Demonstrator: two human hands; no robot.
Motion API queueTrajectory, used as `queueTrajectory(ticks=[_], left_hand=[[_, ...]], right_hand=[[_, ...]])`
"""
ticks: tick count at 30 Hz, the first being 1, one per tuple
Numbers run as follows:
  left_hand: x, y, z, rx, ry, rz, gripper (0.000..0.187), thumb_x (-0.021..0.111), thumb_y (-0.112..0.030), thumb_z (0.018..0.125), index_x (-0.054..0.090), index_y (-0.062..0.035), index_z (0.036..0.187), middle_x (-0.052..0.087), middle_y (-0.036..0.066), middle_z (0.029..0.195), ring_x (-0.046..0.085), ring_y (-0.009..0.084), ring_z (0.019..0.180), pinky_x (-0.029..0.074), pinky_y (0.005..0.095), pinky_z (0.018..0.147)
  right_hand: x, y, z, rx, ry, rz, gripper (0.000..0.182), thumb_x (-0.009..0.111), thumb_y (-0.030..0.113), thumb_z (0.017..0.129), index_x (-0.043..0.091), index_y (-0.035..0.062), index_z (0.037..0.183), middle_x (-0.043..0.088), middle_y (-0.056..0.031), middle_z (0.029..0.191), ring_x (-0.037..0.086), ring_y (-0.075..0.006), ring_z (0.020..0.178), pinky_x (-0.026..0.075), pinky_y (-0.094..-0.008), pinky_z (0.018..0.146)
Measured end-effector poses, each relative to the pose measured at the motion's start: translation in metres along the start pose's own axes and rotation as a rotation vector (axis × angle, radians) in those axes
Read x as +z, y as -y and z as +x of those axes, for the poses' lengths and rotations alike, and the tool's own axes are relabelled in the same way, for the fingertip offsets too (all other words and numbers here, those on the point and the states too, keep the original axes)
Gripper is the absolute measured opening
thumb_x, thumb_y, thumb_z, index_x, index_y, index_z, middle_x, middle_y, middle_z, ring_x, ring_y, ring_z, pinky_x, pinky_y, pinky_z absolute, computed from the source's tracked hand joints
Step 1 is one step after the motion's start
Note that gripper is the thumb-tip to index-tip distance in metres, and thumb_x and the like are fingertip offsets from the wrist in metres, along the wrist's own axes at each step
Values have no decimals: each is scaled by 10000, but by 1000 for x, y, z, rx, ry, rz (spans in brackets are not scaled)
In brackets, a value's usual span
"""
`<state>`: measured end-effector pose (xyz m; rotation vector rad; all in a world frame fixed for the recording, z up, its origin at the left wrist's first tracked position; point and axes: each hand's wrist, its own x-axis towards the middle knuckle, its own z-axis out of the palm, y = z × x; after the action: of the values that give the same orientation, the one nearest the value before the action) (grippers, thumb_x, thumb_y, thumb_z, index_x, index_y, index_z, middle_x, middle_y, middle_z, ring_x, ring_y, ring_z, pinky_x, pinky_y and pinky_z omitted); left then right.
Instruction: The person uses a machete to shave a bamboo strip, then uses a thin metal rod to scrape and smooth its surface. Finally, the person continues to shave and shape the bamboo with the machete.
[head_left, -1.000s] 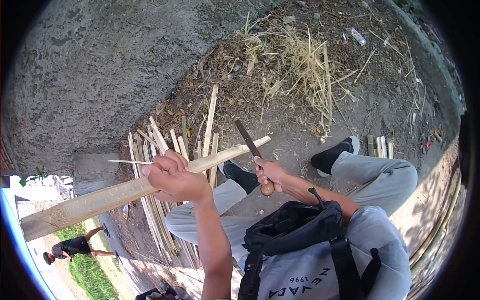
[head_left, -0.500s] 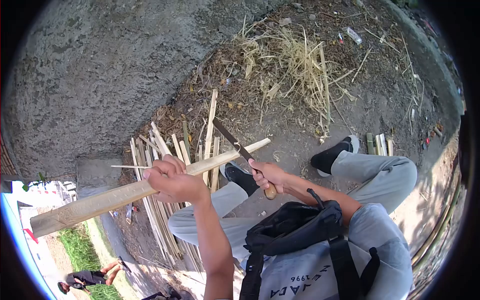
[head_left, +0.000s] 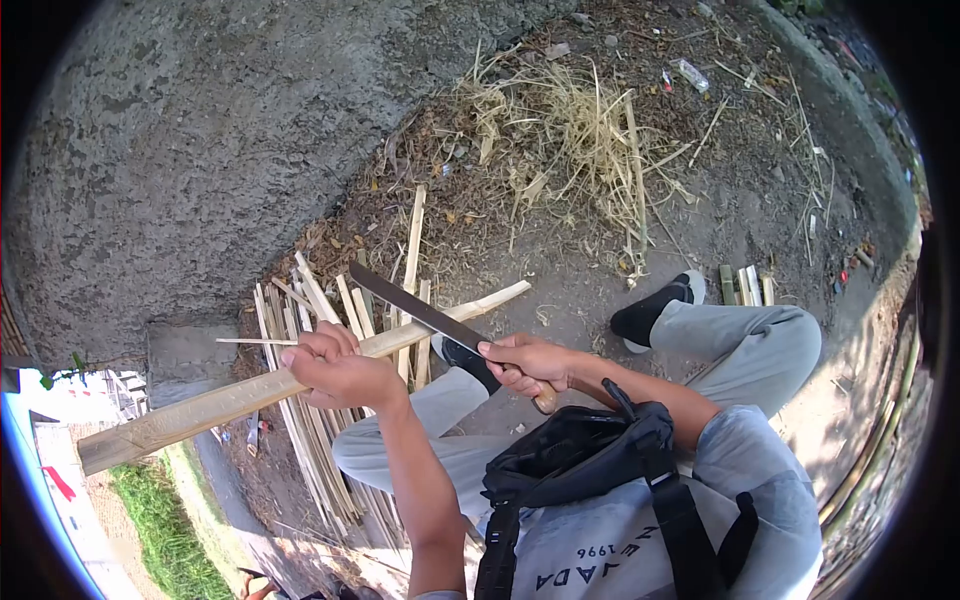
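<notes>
My left hand (head_left: 345, 372) is closed around a long, pale bamboo strip (head_left: 200, 411), which slants from the lower left up to the right across my legs. A thin sliver (head_left: 250, 341) sticks out to the left beside my left fingers. In my right hand (head_left: 528, 366) is a machete (head_left: 405, 303), its wooden handle in my fist and its dark blade pointing up and left. The blade crosses the strip to the right of my left hand, overlapping it in this view.
Under my left arm lies a stack of split strips (head_left: 312, 450) on the dirt. A heap of dry shavings (head_left: 575, 140) lies ahead, near a rough grey wall (head_left: 200, 150). Several short pieces (head_left: 745, 285) lie by my right foot (head_left: 655, 308). A black bag (head_left: 580, 450) hangs on my front.
The machete blade has swung left and lower, now lying more across the strip. The strip's left end has shifted slightly right. The person at lower left has mostly left view.
</notes>
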<state>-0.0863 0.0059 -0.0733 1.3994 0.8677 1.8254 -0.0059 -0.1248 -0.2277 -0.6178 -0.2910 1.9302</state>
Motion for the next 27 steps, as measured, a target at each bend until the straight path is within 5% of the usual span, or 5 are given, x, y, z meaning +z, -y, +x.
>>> queueTrajectory(ticks=[9,17,20,24,27], left_hand=[[-80,-5,61,-39,-32,-592,377,438,-260,962,287,-171,628,249,-14,511,242,94,399,197,230,372],[-109,1,50,-81,-127,-804,321,443,-244,937,347,-156,644,297,-5,529,272,110,454,257,237,439],[-102,10,40,-250,-153,-888,313,434,-240,936,341,-158,649,291,-3,534,278,120,470,279,256,460],[-101,56,30,-601,82,-805,236,474,-294,940,511,-81,845,543,85,804,539,235,774,448,378,755],[-69,43,0,-1090,37,-493,409,523,-372,932,498,-22,1141,569,157,1105,543,298,1065,427,447,928]], right_hand=[[-75,-2,-16,-353,-843,-90,339,630,348,935,500,52,832,483,1,636,458,-88,480,411,-264,422],[-17,49,-14,-899,-859,54,297,645,287,931,501,27,938,620,-95,884,639,-152,759,573,-306,699],[-7,65,-25,-1038,-920,117,190,653,121,913,471,67,912,649,-143,988,671,-201,867,574,-317,757],[2,86,-57,-1278,-918,176,279,655,-22,862,410,111,847,658,-144,940,683,-224,882,546,-291,682],[-3,99,-74,-1531,-897,210,282,649,-51,860,418,111,846,654,-129,875,691,-229,823,521,-289,600]])
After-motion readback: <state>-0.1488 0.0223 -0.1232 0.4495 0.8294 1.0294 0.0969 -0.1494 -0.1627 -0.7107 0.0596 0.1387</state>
